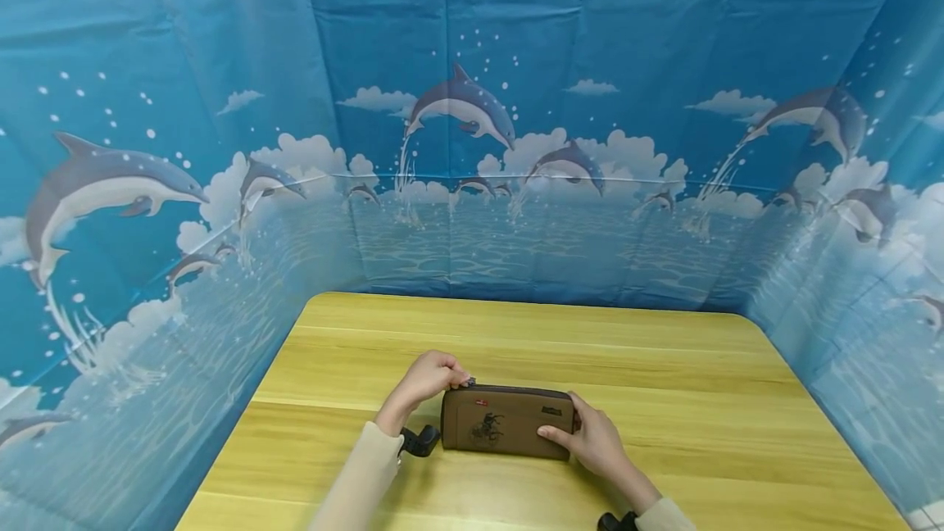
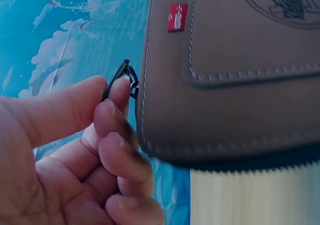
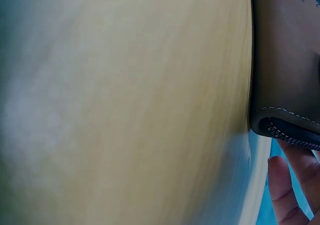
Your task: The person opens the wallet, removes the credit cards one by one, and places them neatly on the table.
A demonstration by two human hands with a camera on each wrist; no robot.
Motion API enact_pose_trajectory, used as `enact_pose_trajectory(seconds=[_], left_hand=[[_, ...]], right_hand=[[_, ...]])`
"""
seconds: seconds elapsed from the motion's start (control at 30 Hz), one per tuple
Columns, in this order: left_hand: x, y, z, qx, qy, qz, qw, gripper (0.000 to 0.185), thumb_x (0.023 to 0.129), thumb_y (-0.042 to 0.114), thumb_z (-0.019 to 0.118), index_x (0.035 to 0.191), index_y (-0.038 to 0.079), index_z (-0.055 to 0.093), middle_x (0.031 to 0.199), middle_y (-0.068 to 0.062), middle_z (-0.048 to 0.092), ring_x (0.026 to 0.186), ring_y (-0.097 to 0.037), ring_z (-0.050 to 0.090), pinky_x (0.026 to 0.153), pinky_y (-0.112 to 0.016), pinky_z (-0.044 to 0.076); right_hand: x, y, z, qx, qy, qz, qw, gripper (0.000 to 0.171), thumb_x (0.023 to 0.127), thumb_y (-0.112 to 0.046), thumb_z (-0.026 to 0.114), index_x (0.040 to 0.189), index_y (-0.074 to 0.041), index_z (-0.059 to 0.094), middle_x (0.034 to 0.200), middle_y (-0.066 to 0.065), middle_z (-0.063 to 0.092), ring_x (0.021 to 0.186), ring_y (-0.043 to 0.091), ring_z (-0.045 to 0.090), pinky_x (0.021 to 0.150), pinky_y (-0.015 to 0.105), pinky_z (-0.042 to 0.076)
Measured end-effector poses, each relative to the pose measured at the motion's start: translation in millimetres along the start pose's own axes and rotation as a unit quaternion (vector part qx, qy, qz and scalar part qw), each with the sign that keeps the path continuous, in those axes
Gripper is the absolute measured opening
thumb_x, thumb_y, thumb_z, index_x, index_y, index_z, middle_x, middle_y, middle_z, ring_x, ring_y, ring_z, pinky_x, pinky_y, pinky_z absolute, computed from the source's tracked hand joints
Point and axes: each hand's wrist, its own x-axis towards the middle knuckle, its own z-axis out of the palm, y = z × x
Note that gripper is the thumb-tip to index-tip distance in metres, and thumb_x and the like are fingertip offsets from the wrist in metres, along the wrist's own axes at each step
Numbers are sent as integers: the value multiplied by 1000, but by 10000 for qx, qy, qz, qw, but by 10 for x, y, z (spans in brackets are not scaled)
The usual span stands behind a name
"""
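A brown zip-around wallet [image 1: 516, 428] stands on its long edge on the table, with a dark horse-and-rider print and a small red tag [image 2: 177, 18] on its front. At its upper left corner my left hand [image 1: 428, 378] pinches the dark metal zipper pull [image 2: 118, 79] between thumb and forefinger. My right hand [image 1: 599, 439] grips the wallet's right end, the thumb across the front and the other fingers mostly hidden behind. In the right wrist view, the zipper teeth [image 3: 285, 135] run around a lower corner of the wallet, close to the fingers.
The yellow wood-grain table [image 1: 339, 359] has rounded far corners. A blue curtain [image 1: 516, 15] printed with dolphins and clouds surrounds it at the back and sides. Black wrist cameras [image 1: 421, 441] sit under both wrists.
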Motion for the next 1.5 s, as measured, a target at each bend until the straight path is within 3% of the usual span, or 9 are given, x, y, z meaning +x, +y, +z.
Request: enact_pose_trajectory(seconds=[0.33, 0.67, 0.93, 1.23, 1.5], left_hand=[[116, 153, 159, 237, -205, 44, 9995, 23, 92, 16, 62, 71, 8, 67, 73, 1, 61, 61, -16, 48, 57, -30, 38], [219, 285, 354, 378, -320, 170, 9986, 22, 90, 16, 63, 71, 10, 70, 75, 4, 63, 64, -15, 54, 61, -32, 43], [278, 336, 453, 328, -389, 192, 9985, 21, 91, 18, 64, 72, 13, 71, 74, 4, 62, 63, -16, 53, 61, -32, 44], [308, 351, 507, 214, -419, 153, 9988, 21, 92, 19, 63, 74, 13, 71, 75, 3, 61, 55, -15, 44, 46, -30, 38], [321, 388, 567, 248, -465, 298, 9982, 22, 92, 19, 63, 72, 13, 70, 73, 5, 61, 57, -14, 44, 53, -28, 36]], right_hand=[[-6, -14, -14, -25, 52, 46, 10000, 91, 73, -51, 76, 135, 9, 45, 77, -2, 63, 68, 11, 58, 60, 33, 48], [6, -40, 14, 204, 51, -78, 9997, 59, 74, -49, 77, 113, -9, 61, 70, -10, 57, 62, 5, 55, 56, 28, 45], [5, -26, 23, 249, 79, -192, 9995, 47, 75, -47, 77, 104, -14, 60, 71, -10, 58, 62, 4, 55, 55, 26, 44], [8, -28, 14, 257, 139, -273, 9992, 46, 74, -45, 78, 104, -14, 61, 71, -11, 58, 62, 4, 55, 54, 26, 44], [12, -27, 24, 239, 118, -297, 9992, 43, 75, -46, 77, 102, -16, 60, 71, -12, 57, 62, 4, 55, 55, 26, 44]])
